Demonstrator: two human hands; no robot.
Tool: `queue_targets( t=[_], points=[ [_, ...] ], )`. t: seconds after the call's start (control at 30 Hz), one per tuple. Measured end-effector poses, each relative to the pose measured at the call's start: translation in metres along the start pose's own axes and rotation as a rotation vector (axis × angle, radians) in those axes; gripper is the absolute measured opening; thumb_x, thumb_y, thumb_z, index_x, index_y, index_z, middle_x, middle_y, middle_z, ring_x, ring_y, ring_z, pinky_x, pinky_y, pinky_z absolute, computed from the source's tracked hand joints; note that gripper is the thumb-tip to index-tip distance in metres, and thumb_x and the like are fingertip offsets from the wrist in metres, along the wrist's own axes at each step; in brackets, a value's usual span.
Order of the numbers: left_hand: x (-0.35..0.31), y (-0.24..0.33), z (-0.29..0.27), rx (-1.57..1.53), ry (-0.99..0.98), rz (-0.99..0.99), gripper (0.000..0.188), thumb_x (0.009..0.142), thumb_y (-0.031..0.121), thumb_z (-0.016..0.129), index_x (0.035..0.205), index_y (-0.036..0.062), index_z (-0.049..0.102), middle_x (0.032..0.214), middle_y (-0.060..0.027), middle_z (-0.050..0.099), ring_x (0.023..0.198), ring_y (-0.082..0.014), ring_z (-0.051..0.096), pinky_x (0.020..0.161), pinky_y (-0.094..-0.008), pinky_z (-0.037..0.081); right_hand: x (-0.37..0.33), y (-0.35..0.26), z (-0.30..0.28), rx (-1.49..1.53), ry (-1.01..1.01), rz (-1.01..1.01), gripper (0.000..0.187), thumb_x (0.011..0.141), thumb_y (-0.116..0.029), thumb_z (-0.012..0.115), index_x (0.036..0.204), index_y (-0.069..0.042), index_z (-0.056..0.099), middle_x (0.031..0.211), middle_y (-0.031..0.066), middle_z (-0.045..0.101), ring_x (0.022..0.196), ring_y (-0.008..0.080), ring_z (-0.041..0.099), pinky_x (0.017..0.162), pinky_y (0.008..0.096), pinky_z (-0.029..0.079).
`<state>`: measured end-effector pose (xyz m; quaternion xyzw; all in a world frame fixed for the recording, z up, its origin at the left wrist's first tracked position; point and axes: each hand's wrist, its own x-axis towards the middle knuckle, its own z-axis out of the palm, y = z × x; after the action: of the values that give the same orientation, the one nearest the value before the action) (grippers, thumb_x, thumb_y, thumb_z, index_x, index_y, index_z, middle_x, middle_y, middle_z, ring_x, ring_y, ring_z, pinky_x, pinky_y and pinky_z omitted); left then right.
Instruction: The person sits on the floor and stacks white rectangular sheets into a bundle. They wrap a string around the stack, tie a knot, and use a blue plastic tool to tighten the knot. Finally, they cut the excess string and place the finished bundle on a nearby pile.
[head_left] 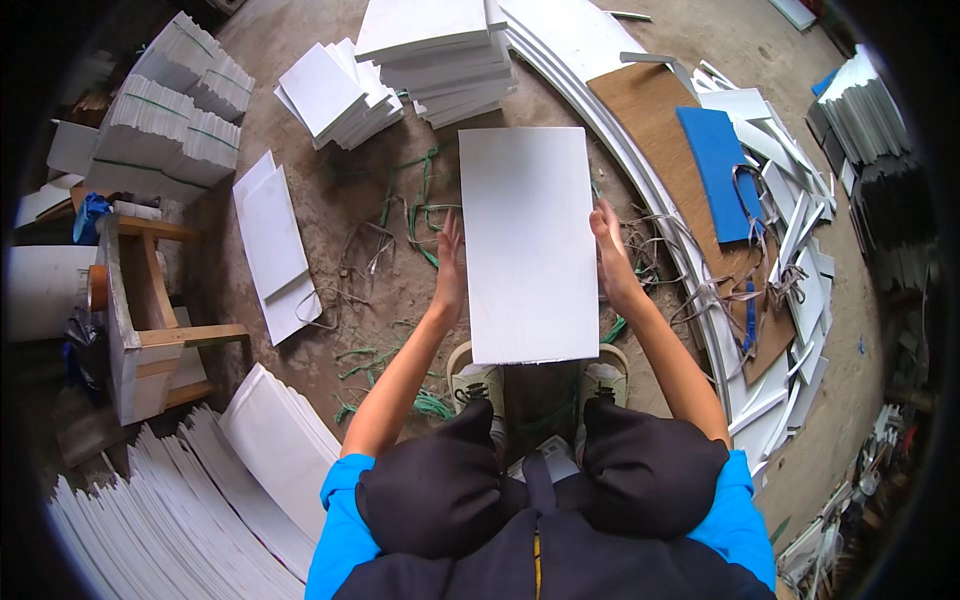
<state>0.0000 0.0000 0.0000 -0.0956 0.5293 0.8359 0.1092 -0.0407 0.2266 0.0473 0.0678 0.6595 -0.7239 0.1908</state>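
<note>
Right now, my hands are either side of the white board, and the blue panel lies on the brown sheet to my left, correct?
Not quite: the head view shows the blue panel on the brown sheet to your right, not left. Your left hand and right hand flank the white board.

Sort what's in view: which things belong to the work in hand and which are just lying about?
Work in hand:
- white board between left hand and right hand

Seemingly lying about:
- blue panel
- brown board
- wooden frame
- green cord
</note>
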Motion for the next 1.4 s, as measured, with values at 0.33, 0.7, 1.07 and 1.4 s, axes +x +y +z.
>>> queue_targets(
  t=[0.33, 0.7, 1.07, 1.4],
  points=[
    [0.039, -0.099, -0.035, 0.275, 0.082, -0.258, 0.063, 0.086, 0.053, 0.029, 0.113, -0.0003, 0.050, 0.110, -0.0128, 0.054, 0.094, -0.0218, 0.055, 0.083, -0.0325, 0.041, -0.009, -0.017, 0.001, -0.242, 0.105, -0.147, 0.092, 0.070, -0.039, 0.065, 0.134, -0.009, 0.006, 0.123, 0.0275, 0.031, 0.111, 0.0355, 0.040, 0.090, 0.0413, 0.038],
    [0.025, -0.070, -0.013, 0.371, 0.463, -0.117, 0.078, 0.069, 0.055, 0.060, 0.111, -0.0055, 0.035, 0.096, -0.0165, 0.050, 0.087, -0.0195, 0.050, 0.080, -0.0289, 0.040, -0.005, -0.007, -0.041, -0.215, 0.087, -0.021, 0.099, 0.067, -0.057, 0.058, 0.135, -0.007, 0.008, 0.132, 0.0264, 0.021, 0.124, 0.0352, 0.024, 0.099, 0.0421, 0.026],
    [-0.007, 0.038, -0.007, 1.079, 0.290, -0.023, 0.079, 0.062, 0.041, 0.071, 0.122, 0.0033, 0.037, 0.106, -0.0204, 0.054, 0.089, -0.0264, 0.058, 0.076, -0.0354, 0.046, 0.035, 0.048, -0.061, -0.370, 0.127, -0.195, 0.039, 0.084, -0.014, 0.043, 0.120, 0.002, 0.044, 0.116, 0.0165, 0.051, 0.106, 0.0211, 0.050, 0.090, 0.0283, 0.037],
    [0.022, 0.047, -0.014, 0.792, 0.097, -0.314, 0.092, 0.057, 0.041, 0.076, 0.125, 0.0006, 0.030, 0.108, -0.0223, 0.052, 0.096, -0.0284, 0.055, 0.077, -0.0379, 0.047, 0.043, 0.003, -0.049, -0.585, -0.149, 0.018, 0.075, 0.073, -0.039, 0.063, 0.125, 0.004, 0.032, 0.116, 0.0211, 0.048, 0.108, 0.0254, 0.048, 0.091, 0.0330, 0.037]
  ],
)
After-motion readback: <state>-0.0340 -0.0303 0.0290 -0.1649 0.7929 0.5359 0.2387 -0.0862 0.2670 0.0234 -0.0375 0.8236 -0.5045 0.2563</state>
